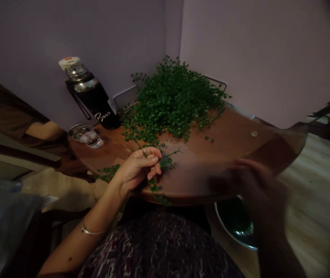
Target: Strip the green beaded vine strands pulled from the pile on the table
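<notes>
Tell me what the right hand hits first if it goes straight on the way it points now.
The right hand is blurred, but its fingers seem to point left over the wooden tabletop. The first thing in line is probably the green sprig in the left hand, though depth is unclear.

room looked like a home: lilac painted walls, pale wood-look floor, small round wooden table, black vacuum flask, drinking glass.
</notes>
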A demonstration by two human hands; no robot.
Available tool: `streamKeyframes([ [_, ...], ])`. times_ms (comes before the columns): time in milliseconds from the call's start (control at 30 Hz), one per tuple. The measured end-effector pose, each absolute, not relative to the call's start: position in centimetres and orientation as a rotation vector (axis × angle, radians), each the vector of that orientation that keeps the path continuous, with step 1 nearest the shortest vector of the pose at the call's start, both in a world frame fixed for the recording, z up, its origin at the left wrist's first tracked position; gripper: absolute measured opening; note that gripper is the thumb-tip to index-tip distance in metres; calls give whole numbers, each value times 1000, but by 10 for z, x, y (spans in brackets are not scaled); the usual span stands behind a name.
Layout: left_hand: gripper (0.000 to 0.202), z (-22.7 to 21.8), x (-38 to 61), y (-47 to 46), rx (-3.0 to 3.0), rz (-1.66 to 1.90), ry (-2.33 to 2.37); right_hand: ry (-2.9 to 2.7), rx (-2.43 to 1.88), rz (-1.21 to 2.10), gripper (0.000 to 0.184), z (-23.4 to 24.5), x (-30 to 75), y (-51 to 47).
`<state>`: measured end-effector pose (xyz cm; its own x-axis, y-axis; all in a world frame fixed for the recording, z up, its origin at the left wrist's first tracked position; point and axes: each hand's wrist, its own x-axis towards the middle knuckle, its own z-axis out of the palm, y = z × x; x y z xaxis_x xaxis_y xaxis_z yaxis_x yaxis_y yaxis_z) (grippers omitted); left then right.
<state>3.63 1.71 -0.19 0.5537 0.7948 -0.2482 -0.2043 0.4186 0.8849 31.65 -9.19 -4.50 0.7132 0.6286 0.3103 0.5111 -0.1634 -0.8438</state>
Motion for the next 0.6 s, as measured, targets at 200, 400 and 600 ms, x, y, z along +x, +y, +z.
streamKeyframes([
  [200,11,3,50,3,1025,700,756,-1277,-1194,1253,30,-20,206,-41],
  [400,8,-1,44,-5,1180,798,893,-1377,-1175,1318,13,-30,179,-33],
  [600,2,4,35,-4,1500,748,946,-1476,-1195,1336,16,-28,179,-35],
])
